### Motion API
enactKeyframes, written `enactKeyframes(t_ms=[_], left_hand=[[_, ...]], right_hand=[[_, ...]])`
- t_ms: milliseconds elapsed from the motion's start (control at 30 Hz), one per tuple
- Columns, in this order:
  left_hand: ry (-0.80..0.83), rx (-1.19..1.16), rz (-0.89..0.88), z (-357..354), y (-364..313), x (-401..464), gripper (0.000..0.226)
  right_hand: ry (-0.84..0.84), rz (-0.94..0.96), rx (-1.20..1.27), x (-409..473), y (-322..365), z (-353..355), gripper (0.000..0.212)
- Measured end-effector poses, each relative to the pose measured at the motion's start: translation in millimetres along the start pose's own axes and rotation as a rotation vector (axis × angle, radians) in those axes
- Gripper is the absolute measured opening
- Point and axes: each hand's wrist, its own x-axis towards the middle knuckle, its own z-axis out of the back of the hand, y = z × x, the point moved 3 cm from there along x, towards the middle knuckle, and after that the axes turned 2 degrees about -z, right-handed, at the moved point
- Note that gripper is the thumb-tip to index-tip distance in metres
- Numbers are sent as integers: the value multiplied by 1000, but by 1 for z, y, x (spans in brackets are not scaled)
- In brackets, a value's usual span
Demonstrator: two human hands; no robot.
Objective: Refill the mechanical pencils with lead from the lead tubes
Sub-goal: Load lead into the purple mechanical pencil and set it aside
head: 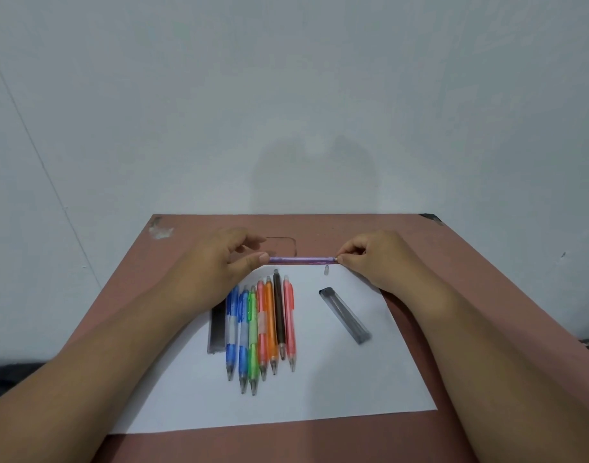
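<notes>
A purple mechanical pencil (pixel 301 260) is held level above the far edge of the white sheet (pixel 336 379). My left hand (pixel 219 262) grips its left end. My right hand (pixel 374 259) pinches its right end between thumb and forefinger. A small clear cap (pixel 326 270) lies on the sheet just under that end. Several pencils (pixel 263 329), blue, green, pink, orange and brown, lie side by side on the sheet with tips towards me. One grey lead tube (pixel 345 315) lies at an angle to their right. A second dark lead tube (pixel 217 329) lies left of them, partly under my left forearm.
The sheet lies on a reddish-brown table (pixel 453 262) that stands against a pale wall (pixel 286 95). The table's far corners are chipped. A faint rounded rectangle mark (pixel 283 243) shows on the table behind the purple pencil.
</notes>
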Motion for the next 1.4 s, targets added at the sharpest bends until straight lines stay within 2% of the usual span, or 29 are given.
enactKeyframes(t_ms=[133, 200, 333, 433, 533, 667, 800, 933, 1167, 1400], left_hand=[[8, -5, 9, 0, 2, 0, 40], [3, -1, 7, 0, 3, 0, 37], [3, 2, 9, -1, 3, -1, 26], [5, 5, 2, -1, 2, -1, 25], [12, 3, 6, -1, -1, -1, 29], [14, -8, -52, 1, -10, -4, 38], [18, -35, -154, 2, -20, -7, 49], [26, -189, -227, 2, -27, -10, 41], [54, -454, -187, -1, -29, -9, 29], [18, -642, -43, -2, -29, -5, 25]], right_hand=[[-20, 32, 48, -6, 11, 12, 13], [74, 64, 37, -13, 20, 18, 9], [373, 31, -130, -28, 28, 20, 42], [447, 26, -198, -31, 31, 17, 60], [458, 34, -241, -31, 35, 12, 60], [461, 58, -222, -30, 39, 5, 41], [411, 105, -108, -29, 42, 4, 27], [301, 203, 62, -29, 48, 5, 23], [184, 328, 197, -35, 59, -2, 22], [175, 312, 312, -36, 63, -1, 20]])
